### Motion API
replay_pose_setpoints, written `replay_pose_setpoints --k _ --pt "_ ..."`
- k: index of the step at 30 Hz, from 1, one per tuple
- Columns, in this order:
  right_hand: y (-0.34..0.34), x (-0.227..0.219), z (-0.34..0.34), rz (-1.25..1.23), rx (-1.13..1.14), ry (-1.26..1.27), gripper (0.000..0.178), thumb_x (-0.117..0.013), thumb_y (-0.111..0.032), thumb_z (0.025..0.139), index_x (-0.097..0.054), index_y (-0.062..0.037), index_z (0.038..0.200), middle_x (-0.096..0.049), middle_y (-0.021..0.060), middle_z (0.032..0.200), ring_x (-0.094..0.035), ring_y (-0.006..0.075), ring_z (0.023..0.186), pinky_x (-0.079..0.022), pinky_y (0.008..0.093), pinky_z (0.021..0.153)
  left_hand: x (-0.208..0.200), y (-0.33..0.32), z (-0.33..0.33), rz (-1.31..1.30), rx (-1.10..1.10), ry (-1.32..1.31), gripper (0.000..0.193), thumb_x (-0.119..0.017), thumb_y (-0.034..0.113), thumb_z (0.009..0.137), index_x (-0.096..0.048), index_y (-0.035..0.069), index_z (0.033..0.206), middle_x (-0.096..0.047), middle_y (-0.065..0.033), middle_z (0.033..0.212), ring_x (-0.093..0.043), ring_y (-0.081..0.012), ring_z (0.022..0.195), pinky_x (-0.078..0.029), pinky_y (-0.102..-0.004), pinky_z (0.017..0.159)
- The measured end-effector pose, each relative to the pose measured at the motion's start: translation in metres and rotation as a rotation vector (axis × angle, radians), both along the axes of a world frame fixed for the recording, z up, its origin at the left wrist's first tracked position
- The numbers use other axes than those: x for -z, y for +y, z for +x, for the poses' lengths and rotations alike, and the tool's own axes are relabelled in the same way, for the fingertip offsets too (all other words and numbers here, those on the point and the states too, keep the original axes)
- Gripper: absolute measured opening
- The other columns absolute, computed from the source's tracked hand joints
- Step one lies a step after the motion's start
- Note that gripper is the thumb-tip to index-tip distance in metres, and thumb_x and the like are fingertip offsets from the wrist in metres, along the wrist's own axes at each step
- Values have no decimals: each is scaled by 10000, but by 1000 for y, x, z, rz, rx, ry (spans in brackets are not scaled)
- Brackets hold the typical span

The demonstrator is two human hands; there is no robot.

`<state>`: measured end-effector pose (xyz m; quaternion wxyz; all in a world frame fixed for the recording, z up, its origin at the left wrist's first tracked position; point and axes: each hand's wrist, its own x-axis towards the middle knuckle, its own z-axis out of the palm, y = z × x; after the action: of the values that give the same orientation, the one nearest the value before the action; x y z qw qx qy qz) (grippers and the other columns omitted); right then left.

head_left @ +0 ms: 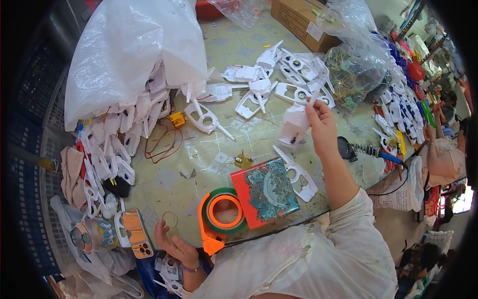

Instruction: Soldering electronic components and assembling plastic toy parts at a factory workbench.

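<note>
My right hand (322, 123) is closed on a white plastic housing part (295, 125), holding it above the table; the part is slightly blurred. Below it, a white plastic shell with a ring (299, 175) lies beside a red square block (242, 199) with a worn teal top. My left hand (178, 247) rests by the near table edge, fingers apart, holding nothing. Near it are an orange tape dispenser (213, 243) with a green roll and a phone in an orange case (135, 230). A small circuit board (242, 160) with thin wires lies mid-table.
Several white shells (259, 89) lie farther back. A large white bag (134, 55) spills similar parts at left. A yellow piece with red wires (177, 118) sits nearby. At right are a blue-handled soldering iron (391, 157), a bag of wires (348, 74) and another person's arm (432, 142). A cardboard box (303, 25) stands behind.
</note>
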<state>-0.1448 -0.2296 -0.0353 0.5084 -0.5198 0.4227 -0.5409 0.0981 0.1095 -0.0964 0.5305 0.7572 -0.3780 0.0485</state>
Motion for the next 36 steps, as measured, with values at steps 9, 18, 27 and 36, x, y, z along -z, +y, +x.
replay_pose_setpoints --k 9,18,27,36 --pt "-25 10 34 20 -379 647 276 -591 -235 860 -639 4 990 -641 85 821 -589 161 715 -460 311 649 -4 -2 -1 -11 7 0 433 -378 287 934 -398 -8 1249 -470 -148 1228 -475 -259 1067 -379 -370 893" --pt "-49 4 88 -164 -136 1262 242 -646 -222 767 -612 -43 926 -646 157 885 -621 323 846 -487 421 730 3 2 -3 -64 -18 -8 412 -400 251 912 -432 -23 1218 -492 -148 1197 -491 -259 1041 -388 -357 875" --pt "-74 3 39 -345 142 556 235 -638 -218 822 -668 -11 931 -675 125 750 -655 200 664 -498 303 622 -2 2 0 -36 36 -41 336 -418 196 912 -488 -36 1145 -526 -179 1137 -505 -315 1046 -394 -387 906" --pt "-11 -19 -8 -191 30 547 219 -632 -121 834 -660 -11 1021 -680 81 853 -638 136 727 -488 261 661 -5 0 1 -4 42 -32 314 -418 191 916 -503 -29 1123 -525 -179 1136 -505 -319 1053 -388 -387 922"
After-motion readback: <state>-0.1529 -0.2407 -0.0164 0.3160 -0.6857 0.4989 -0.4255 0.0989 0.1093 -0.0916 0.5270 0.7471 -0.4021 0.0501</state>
